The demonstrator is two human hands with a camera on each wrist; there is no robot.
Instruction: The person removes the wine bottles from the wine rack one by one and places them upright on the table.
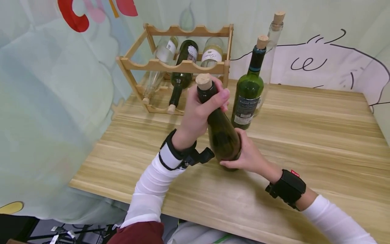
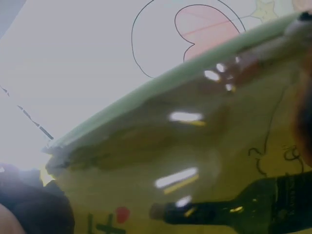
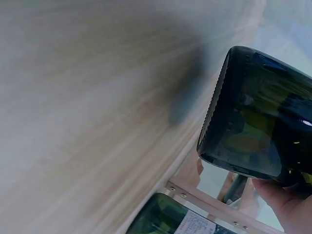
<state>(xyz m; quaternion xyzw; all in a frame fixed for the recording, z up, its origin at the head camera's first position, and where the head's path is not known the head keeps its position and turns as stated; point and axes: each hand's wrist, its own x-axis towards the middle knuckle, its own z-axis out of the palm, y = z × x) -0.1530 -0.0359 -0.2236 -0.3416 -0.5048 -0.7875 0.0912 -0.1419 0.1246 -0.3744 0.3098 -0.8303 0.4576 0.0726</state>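
Both hands hold a dark green wine bottle (image 1: 223,137) with a cork in its mouth, tilted above the table. The left hand (image 1: 196,110) grips the neck just under the cork (image 1: 203,81). Around the lower body, the right hand (image 1: 250,154) has its thumb and fingers spread on the glass. In the right wrist view the bottle's base (image 3: 243,117) is lifted off the tabletop. Green glass (image 2: 146,141) fills much of the left wrist view. Beside the held bottle stands a corked green bottle (image 1: 247,98) with a dark label.
A wooden wine rack (image 1: 195,67) stands at the back left, with three bottles lying in it, among them a dark green bottle (image 1: 186,54). A tall clear corked bottle (image 1: 275,32) is behind the standing green one. Printed curtains (image 1: 76,101) surround the wooden table (image 1: 320,135).
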